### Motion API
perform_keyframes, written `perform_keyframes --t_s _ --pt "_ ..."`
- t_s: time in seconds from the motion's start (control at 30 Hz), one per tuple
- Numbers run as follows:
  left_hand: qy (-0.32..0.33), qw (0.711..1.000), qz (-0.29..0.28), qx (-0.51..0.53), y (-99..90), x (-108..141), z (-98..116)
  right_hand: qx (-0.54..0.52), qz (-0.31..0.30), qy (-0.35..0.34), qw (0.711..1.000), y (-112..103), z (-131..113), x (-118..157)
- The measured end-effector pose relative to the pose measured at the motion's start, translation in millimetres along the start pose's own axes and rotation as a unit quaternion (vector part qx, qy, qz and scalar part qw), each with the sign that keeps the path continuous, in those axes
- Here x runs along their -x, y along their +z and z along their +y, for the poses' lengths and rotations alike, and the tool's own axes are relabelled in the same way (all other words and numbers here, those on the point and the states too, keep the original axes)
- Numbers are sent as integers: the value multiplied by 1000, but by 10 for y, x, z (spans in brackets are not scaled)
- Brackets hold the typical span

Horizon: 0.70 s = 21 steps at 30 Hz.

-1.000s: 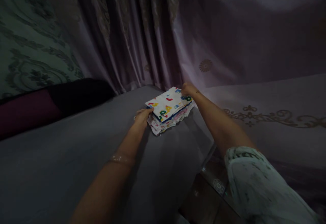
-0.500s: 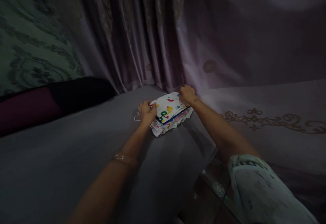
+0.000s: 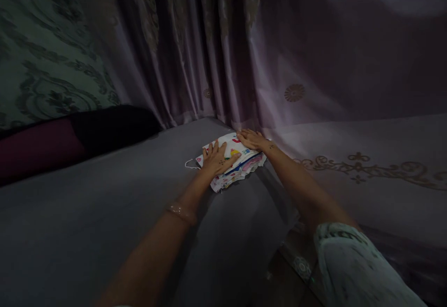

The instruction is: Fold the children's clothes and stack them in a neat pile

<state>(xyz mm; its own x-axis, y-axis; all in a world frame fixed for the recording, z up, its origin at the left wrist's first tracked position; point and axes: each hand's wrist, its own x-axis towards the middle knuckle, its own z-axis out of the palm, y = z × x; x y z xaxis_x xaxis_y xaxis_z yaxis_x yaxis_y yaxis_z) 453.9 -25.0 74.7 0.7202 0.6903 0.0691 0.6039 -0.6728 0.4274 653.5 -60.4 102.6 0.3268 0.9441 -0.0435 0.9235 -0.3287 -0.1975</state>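
Note:
A stack of folded cloths [image 3: 240, 167] lies on the grey bed surface [image 3: 104, 214], close to its far corner. The uppermost cloth [image 3: 226, 139] is white with a colourful print; blue, pink and white layers show at the front edge below it. My left hand [image 3: 217, 158] rests flat on the left part of the top cloth, fingers spread. On the right part lies my right hand [image 3: 252, 139], also flat with its fingers stretched out. A thin white string [image 3: 190, 163] trails out from the left side of the stack.
Purple curtains [image 3: 195, 56] hang behind the bed corner. A black and maroon bolster [image 3: 94, 135] lies along the green patterned wall [image 3: 52, 56] at left. To the right is a pale cloth [image 3: 335, 144] with brown embroidery. A glass-like edge [image 3: 296, 260] shows at lower right.
Both hands have shifted from gripping the left and right edges of the stack to lying flat on top of it. The top cloth looks more pressed down.

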Motion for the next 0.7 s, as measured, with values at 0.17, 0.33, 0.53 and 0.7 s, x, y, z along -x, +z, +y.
perform_keyframes --t_s 0.17,0.33,0.53,0.7 --pt "-25 999 20 21 146 14 -36 -30 44 11 999 177 74 34" --pt "-27 999 21 31 150 28 -21 -32 38 12 999 200 75 14" --pt "-18 999 20 34 92 157 -51 -23 7 15 1000 77 -8 54" --pt "11 999 30 40 -21 431 -235 13 11 5 1000 -45 -170 52"
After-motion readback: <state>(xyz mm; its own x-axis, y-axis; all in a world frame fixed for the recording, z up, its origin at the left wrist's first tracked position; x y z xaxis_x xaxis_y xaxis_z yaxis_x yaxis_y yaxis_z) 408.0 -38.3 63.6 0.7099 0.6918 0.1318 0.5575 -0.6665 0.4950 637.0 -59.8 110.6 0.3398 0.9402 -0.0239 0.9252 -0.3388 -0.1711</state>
